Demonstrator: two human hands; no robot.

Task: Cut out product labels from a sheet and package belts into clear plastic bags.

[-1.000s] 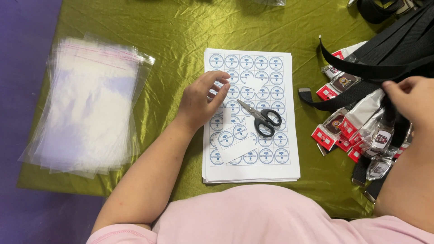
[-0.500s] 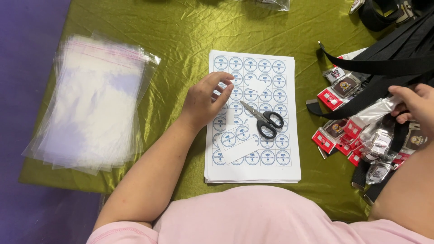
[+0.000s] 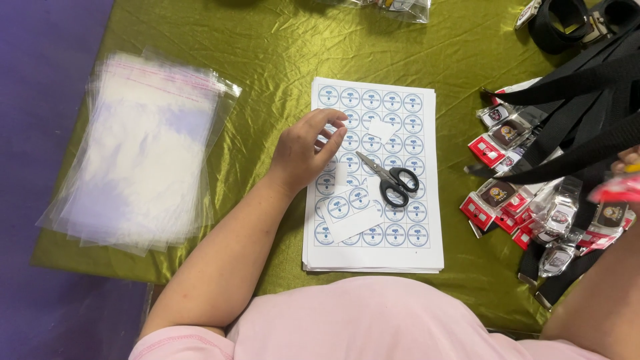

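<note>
Left hand (image 3: 303, 153) is resting loosely curled, grasping nothing, on the round-label sheet stack (image 3: 373, 247); black-handled scissors (image 3: 390, 179) lying just right; clear bags (image 3: 140, 147) well left. Right hand (image 3: 627, 159): grip indeterminable.

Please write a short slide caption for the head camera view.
Left hand on round-sticker sheets beside black scissors; right hand among packaged black lanyards.
</note>
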